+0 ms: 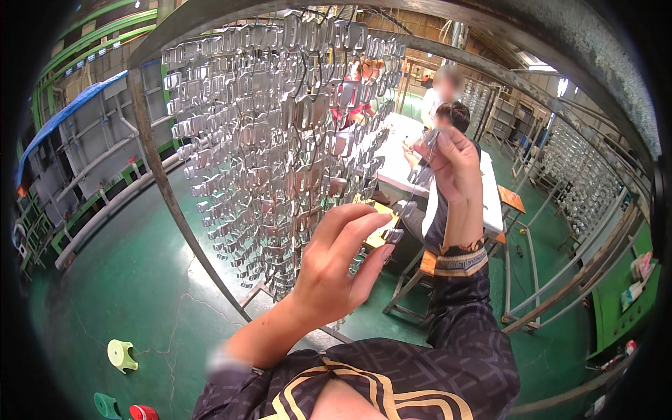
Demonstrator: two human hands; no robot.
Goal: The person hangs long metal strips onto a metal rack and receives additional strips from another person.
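In front of me hangs a dense curtain of shiny silver metal buckles, strung in vertical rows from a metal frame. My left hand is curled at the lower right of the curtain, its thumb and fingertips closed round a small silver buckle. Higher and to the right, my right hand is raised and pinches the top of a short strand of silver pieces. That strand runs down toward the left hand; its exact links are too small to tell.
The rusty frame post stands left of the curtain. Behind, several people are at a white table, with a wooden stool nearby. More hanging racks stand at right. Small stools are on the green floor at lower left.
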